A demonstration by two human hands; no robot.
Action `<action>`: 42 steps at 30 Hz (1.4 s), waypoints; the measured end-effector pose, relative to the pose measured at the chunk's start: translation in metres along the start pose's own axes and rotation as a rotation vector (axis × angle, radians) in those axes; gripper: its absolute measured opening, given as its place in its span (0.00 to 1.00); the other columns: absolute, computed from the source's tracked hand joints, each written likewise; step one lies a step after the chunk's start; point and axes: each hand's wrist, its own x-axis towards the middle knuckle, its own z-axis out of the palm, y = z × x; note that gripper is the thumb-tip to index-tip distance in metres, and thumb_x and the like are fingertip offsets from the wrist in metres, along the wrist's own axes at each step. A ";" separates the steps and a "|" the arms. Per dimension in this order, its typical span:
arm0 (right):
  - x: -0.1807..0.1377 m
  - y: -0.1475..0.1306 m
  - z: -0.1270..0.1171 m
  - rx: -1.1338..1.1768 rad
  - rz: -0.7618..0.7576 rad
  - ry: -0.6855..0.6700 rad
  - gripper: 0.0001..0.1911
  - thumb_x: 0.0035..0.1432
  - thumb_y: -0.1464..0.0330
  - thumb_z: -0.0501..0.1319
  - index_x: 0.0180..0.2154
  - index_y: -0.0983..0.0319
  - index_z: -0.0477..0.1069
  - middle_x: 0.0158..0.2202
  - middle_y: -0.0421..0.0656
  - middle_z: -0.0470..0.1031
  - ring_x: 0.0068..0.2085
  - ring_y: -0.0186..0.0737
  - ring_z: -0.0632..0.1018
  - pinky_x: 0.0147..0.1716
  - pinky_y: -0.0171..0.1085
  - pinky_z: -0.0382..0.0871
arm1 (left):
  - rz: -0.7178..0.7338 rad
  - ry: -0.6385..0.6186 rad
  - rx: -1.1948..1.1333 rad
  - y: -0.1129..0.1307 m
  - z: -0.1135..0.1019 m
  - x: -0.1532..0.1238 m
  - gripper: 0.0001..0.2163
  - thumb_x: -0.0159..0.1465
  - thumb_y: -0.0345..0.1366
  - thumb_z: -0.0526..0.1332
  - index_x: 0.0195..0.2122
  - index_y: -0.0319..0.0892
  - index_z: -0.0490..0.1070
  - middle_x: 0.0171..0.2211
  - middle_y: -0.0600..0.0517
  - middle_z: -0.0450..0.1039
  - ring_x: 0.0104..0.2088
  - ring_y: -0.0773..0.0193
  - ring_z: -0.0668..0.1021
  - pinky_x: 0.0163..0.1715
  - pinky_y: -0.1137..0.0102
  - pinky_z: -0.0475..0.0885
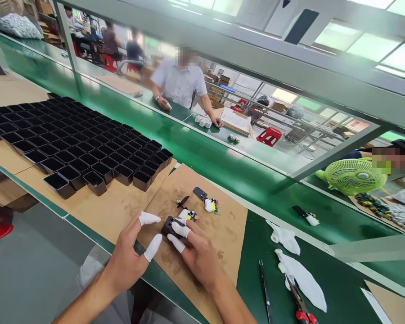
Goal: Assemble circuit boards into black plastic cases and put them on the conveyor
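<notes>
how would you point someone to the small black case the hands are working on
Start at the brown cardboard sheet on the green bench. Near its front edge, the right hand presses a small black case with white-capped fingertips. Unlike the two loose pieces behind it, it is under the fingers.

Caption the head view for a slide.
Right hand presses a black housing on cardboard; left hand hovers beside it.

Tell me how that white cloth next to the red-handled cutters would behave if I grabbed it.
The white cloth lies crumpled and flattened on the green belt, so it is probably floppy and light. It would likely drape and drag rather than roll, and might snag the red-handled cutters lying across its edge.
</notes>
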 end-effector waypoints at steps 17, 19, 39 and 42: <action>0.002 0.001 -0.001 0.027 -0.004 -0.019 0.12 0.81 0.66 0.68 0.60 0.53 0.84 0.47 0.48 0.88 0.47 0.48 0.91 0.46 0.43 0.88 | 0.075 -0.032 0.009 0.009 -0.002 0.005 0.09 0.80 0.41 0.64 0.58 0.49 0.78 0.57 0.45 0.85 0.55 0.53 0.86 0.59 0.58 0.83; -0.003 0.003 0.000 0.021 -0.040 0.009 0.12 0.81 0.67 0.69 0.61 0.53 0.84 0.48 0.48 0.88 0.47 0.49 0.91 0.46 0.43 0.88 | 0.073 -0.024 0.013 0.007 -0.002 0.004 0.09 0.80 0.41 0.64 0.57 0.49 0.79 0.57 0.44 0.85 0.56 0.52 0.86 0.62 0.56 0.82; -0.010 -0.001 0.001 0.090 -0.031 0.159 0.22 0.78 0.72 0.70 0.67 0.50 0.81 0.59 0.50 0.87 0.59 0.50 0.89 0.56 0.47 0.88 | 0.066 -0.011 0.054 0.005 -0.001 0.003 0.11 0.78 0.44 0.67 0.56 0.49 0.80 0.56 0.44 0.87 0.58 0.47 0.87 0.64 0.51 0.83; -0.005 0.001 0.002 0.087 -0.004 0.082 0.16 0.79 0.70 0.70 0.63 0.51 0.84 0.52 0.48 0.88 0.52 0.49 0.90 0.51 0.44 0.88 | 0.073 -0.025 0.036 0.008 -0.002 0.004 0.10 0.78 0.43 0.66 0.56 0.48 0.80 0.57 0.44 0.86 0.57 0.49 0.87 0.61 0.55 0.84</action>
